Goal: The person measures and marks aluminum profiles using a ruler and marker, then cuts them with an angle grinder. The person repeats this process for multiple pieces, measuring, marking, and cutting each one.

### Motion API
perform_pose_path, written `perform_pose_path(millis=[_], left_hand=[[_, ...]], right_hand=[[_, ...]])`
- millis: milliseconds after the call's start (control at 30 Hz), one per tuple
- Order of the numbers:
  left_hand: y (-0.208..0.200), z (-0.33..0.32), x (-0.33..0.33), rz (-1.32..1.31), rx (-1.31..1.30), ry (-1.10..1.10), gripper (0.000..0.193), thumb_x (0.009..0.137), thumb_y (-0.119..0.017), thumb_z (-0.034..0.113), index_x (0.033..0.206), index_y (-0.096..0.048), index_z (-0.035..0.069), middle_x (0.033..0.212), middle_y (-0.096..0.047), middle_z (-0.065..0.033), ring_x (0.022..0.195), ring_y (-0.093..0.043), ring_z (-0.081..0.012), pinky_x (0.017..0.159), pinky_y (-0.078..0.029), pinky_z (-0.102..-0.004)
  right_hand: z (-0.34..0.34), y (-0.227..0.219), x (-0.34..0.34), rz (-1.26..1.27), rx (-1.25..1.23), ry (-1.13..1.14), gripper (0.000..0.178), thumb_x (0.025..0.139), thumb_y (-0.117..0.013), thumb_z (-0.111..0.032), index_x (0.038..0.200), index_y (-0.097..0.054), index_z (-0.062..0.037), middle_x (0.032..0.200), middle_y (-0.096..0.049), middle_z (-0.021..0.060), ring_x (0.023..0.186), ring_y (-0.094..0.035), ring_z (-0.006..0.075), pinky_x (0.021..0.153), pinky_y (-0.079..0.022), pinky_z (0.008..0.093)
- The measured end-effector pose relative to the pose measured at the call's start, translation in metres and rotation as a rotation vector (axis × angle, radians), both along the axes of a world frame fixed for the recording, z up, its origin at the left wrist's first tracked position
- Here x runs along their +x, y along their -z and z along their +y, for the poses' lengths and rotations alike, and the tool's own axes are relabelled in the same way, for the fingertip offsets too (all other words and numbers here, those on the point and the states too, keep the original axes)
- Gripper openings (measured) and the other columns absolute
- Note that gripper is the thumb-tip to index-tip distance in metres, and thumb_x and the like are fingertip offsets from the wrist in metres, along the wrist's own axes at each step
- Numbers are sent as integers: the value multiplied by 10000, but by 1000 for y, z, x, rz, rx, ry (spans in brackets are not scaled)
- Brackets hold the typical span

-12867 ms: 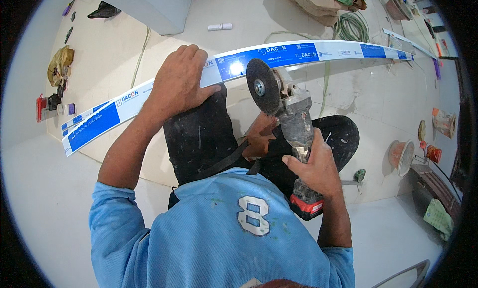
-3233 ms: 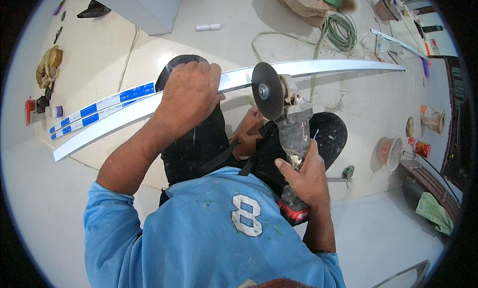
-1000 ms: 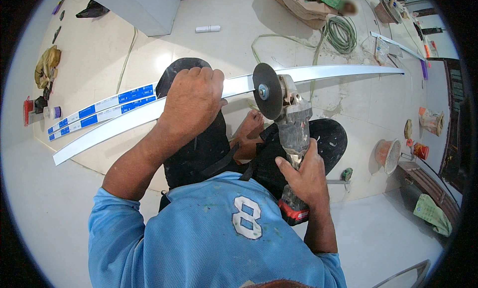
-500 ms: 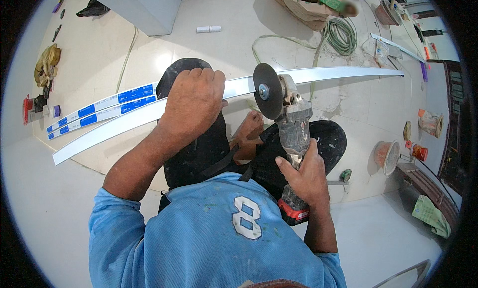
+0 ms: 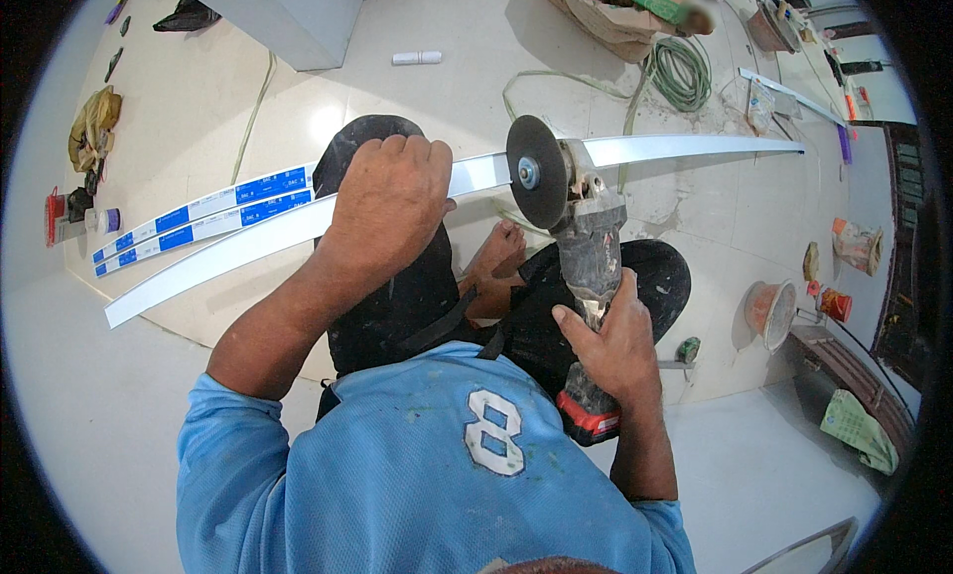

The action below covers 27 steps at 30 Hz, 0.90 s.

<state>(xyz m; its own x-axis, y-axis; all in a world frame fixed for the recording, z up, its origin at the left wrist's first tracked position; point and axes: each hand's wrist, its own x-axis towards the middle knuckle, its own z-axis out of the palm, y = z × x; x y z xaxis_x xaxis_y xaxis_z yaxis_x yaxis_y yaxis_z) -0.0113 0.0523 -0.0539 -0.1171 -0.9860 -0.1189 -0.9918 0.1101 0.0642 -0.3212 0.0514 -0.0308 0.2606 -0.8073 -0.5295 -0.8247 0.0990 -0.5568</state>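
Across my knees runs a long white strip [image 5: 226, 260], its far right end reaching over the floor. My left hand [image 5: 391, 199] is closed over the strip at my left knee. In my right hand [image 5: 617, 344] is a cordless angle grinder [image 5: 588, 252], gripped round its body, with a red-trimmed battery at the near end. The grinder's dark cutting disc [image 5: 537, 172] stands upright at the strip, right of my left hand. Whether the disc touches the strip, or is spinning, I cannot tell. The disc hides part of the strip.
Two strips with blue-and-white film [image 5: 213, 217] lie beyond the held one at left. A coiled green hose [image 5: 679, 74] and brown paper sacks [image 5: 620, 13] lie at the back right. A bucket [image 5: 770, 314] stands at right. A white pillar [image 5: 298, 23] rises at the back left.
The grinder and my right hand have shifted slightly right and the disc has lifted a little. My left hand keeps its hold on the strip, nearly still.
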Motion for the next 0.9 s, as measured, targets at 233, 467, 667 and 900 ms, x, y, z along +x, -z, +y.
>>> perform_pose_path(millis=[233, 467, 667, 900], left_hand=[[2, -1, 0, -10, 4, -7, 451, 919, -928, 325, 1148, -684, 22, 1051, -707, -144, 996, -699, -291, 890, -551, -466], [2, 0, 0, -1, -5, -10, 455, 906, -935, 320, 1139, -681, 24, 1036, -699, -141, 985, -696, -295, 877, -544, -467], [5, 0, 1, -10, -37, 6, 454, 897, -939, 313, 1134, -682, 23, 1033, -698, -142, 987, -695, -295, 871, -539, -468], [-2, 4, 1, 54, -13, -33, 438, 950, -877, 264, 1234, -689, -11, 1071, -703, -169, 1066, -680, -324, 927, -534, -461]], right_hand=[[1, 0, 0, 3, 45, 5, 676, 973, -862, -350, 1313, -472, 86, 1049, -759, 370, 1033, -778, 563, 878, -626, 596], [3, -2, 0, 87, 92, 21, 810, 945, -887, -374, 1426, -492, 143, 1166, -775, 351, 1146, -797, 451, 963, -628, 512], [9, 3, -5, 40, 55, 23, 750, 938, -894, -367, 1380, -503, 98, 1146, -771, 352, 1079, -800, 482, 928, -627, 538], [27, -17, -26, -201, 122, 195, 658, 916, -910, -302, 1333, -572, 79, 1144, -798, 278, 1077, -802, 411, 964, -607, 500]])
